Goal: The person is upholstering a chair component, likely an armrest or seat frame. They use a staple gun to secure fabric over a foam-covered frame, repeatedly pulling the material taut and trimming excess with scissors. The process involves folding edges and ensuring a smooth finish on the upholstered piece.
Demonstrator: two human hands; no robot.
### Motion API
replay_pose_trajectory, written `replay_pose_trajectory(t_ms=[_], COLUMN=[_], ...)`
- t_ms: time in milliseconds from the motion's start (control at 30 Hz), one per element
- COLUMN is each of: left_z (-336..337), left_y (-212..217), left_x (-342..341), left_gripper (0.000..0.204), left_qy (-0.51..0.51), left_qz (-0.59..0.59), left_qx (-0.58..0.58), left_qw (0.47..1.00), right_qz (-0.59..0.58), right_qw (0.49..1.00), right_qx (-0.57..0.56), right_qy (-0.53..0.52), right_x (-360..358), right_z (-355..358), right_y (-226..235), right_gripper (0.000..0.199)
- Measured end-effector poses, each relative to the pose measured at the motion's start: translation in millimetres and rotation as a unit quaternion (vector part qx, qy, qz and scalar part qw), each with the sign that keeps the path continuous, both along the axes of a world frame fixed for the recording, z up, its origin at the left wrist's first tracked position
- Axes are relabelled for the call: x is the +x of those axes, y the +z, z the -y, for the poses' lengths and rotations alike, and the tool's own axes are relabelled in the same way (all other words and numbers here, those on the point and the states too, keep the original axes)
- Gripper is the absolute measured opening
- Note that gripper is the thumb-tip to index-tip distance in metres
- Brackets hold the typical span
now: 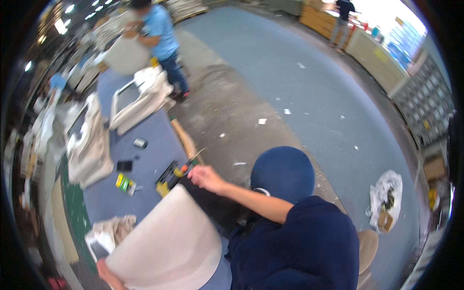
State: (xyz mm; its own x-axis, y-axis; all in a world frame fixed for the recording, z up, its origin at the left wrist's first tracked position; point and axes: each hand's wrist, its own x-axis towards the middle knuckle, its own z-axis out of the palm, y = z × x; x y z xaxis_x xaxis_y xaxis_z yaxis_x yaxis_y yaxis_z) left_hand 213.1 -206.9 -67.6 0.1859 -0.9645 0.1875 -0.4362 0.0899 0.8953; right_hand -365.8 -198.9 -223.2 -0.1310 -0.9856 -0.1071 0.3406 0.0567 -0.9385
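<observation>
A large beige upholstered panel (166, 241) with a curved edge lies tilted across the near part of the table. My left hand (110, 274) grips its lower left edge, fingers partly hidden by the panel. My right hand (207, 179) is raised beyond the panel's far corner, its fingers curled together. Whether something small is in them is hidden by blur. Just left of that hand are a black tool (166, 171), some orange and red handles (181, 170) and a yellow item (163, 188). Black cloth (212, 205) lies below my right forearm.
On the blue-grey table (150, 154) lie a phone (124, 166), a yellow-green packet (125, 184) and a small box (140, 143). Beige covered pieces (140, 99) stand farther along, near a co-worker in blue (162, 36). A round blue stool (282, 174) is at my right.
</observation>
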Motion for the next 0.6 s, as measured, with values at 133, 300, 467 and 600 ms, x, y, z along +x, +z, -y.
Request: replay_pose_trajectory(t_ms=[133,300,467,600], left_z=[-59.2,-63.6,-97.0,-108.8], left_y=[-0.9,68.2,72.6,73.8], left_x=[-98.7,-152.7,-162.1,-158.9], left_gripper=[0.037,0.042,0.027,0.023], left_qy=[0.11,-0.05,-0.063,-0.128], left_qz=[0.088,0.124,-0.032,-0.168], left_qx=[-0.051,-0.106,-0.096,-0.106], left_qw=[0.989,0.985,0.993,0.972], right_qz=[-0.016,-0.09,-0.236,-0.232], right_qw=[0.999,0.965,0.88,0.864], right_qx=[-0.029,-0.212,-0.346,-0.388], right_qy=[0.011,0.125,0.225,0.22], right_x=[9.2,79.0,155.9,188.4], right_z=[-4.3,-3.3,-15.7,-29.2], right_y=[104.2,159.3,219.7,233.4], right_gripper=[0.028,0.026,0.019,0.013])
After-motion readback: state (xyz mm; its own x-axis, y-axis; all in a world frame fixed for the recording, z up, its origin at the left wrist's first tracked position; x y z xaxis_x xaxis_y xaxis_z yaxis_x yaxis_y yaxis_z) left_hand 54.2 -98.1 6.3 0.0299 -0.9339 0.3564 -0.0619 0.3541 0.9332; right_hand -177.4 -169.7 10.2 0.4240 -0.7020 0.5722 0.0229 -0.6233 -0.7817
